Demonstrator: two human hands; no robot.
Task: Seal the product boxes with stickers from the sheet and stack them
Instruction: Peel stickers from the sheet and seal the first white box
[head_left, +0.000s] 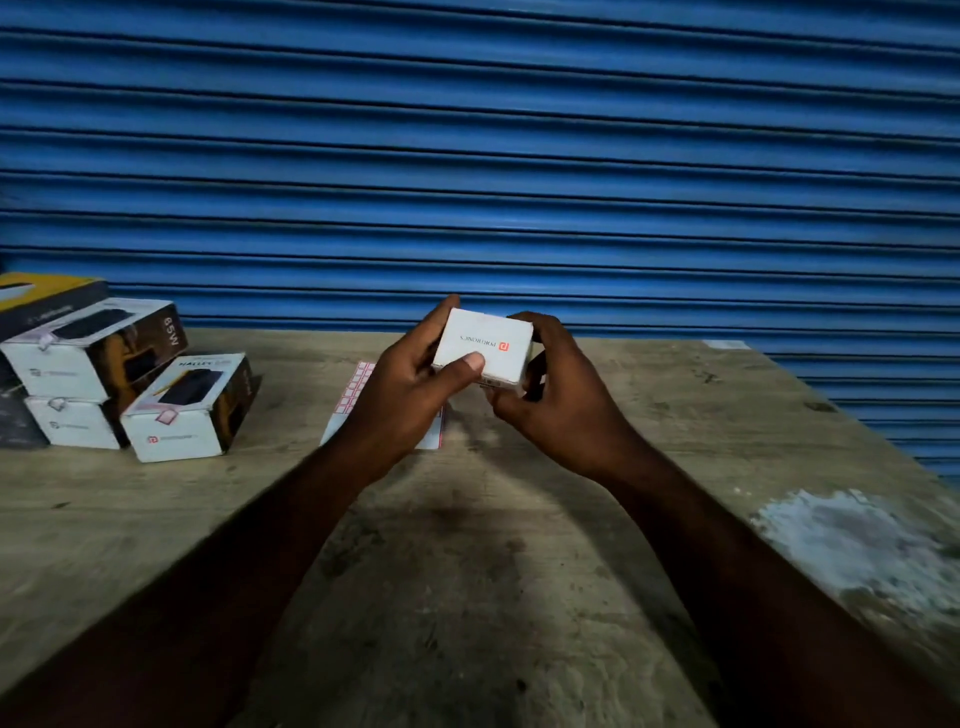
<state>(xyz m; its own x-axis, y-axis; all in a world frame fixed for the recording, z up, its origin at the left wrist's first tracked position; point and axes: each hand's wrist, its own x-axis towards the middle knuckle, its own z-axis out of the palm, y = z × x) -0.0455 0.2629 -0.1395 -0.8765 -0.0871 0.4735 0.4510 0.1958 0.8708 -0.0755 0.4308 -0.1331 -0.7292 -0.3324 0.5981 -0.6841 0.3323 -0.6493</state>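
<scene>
Gripping the white box (483, 345) between left hand (410, 387) and right hand (556, 395).

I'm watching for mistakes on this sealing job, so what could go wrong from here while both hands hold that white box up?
The white box is held above the table between the left hand and right hand; a loose grip could drop it. The sticker sheet lies mostly hidden beneath the left hand, so lowering that hand might crease it. The stacked boxes at the left sit skewed; adding one may topple them.
</scene>
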